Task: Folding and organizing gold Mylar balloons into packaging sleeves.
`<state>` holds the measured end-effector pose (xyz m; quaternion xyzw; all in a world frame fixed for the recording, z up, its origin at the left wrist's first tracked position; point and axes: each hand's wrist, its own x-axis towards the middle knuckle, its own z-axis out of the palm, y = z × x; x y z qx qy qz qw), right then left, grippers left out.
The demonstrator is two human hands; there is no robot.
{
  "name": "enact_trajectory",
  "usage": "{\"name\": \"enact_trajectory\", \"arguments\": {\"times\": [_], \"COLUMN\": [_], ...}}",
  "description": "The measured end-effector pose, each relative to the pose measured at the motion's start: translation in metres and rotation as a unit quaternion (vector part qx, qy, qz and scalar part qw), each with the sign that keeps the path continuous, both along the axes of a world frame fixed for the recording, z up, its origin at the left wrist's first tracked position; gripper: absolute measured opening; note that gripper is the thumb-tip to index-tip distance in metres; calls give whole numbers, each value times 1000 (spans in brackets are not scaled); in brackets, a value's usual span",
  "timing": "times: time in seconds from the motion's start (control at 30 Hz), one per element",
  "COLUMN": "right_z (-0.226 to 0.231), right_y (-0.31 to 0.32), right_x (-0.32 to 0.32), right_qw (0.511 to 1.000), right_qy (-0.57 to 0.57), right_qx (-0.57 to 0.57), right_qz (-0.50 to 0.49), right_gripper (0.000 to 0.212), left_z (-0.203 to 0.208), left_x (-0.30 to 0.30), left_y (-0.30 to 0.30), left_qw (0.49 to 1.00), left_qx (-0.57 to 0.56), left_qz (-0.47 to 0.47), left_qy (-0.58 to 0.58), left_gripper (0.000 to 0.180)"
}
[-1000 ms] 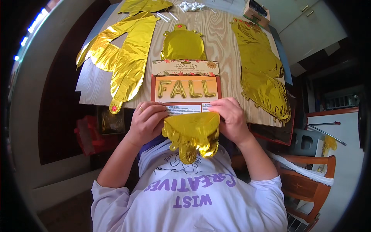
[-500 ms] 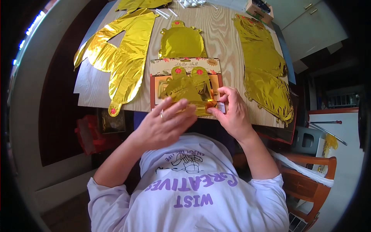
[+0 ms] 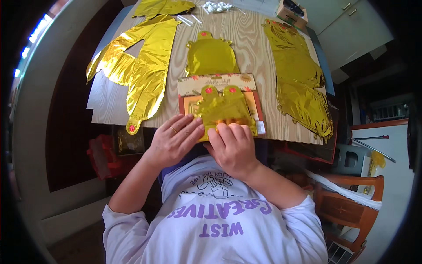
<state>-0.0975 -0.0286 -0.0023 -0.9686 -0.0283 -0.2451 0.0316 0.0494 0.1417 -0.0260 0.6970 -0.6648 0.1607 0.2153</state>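
Note:
A folded gold foil balloon point(image 3: 220, 108) with two red-marked tabs lies over a printed cardboard package point(image 3: 189, 86) at the table's near edge. My left hand point(image 3: 173, 138) rests flat on the balloon's lower left side, its fingers stretched out side by side; a ring shows on one finger. Close beside it, my right hand point(image 3: 235, 149) has its fingers bent over the balloon's lower edge, with the thumb below, gripping the foil. Just beyond the package, another gold balloon point(image 3: 211, 57) lies flat, its near end hidden under the card.
On the wooden table point(image 3: 255, 53), a large gold foil balloon point(image 3: 149, 79) spreads at left and a long one point(image 3: 299, 70) at right. White sticks point(image 3: 184, 20) and a white heap point(image 3: 217, 6) lie far back, near a box point(image 3: 292, 13). A wooden chair point(image 3: 347, 207) stands at right.
My right hand has moved from the package's right edge onto the balloon's lower edge, its fingers now bent over it. My left hand has shifted left and settled flat.

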Motion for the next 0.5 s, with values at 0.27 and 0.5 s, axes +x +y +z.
{"name": "enact_trajectory", "arguments": {"times": [0.27, 0.5], "right_z": [41, 42], "right_y": [-39, -83], "right_x": [-7, -13], "right_qw": [970, 549], "right_qy": [-120, -252], "right_qx": [186, 758], "right_qz": [-96, -245], "right_gripper": [12, 25], "left_z": [64, 51], "left_x": [-14, -43], "left_y": [-16, -45], "left_qw": [980, 980], "left_qx": [-178, -157], "left_qz": [84, 24], "left_qy": [40, 119], "left_gripper": [42, 47]}}
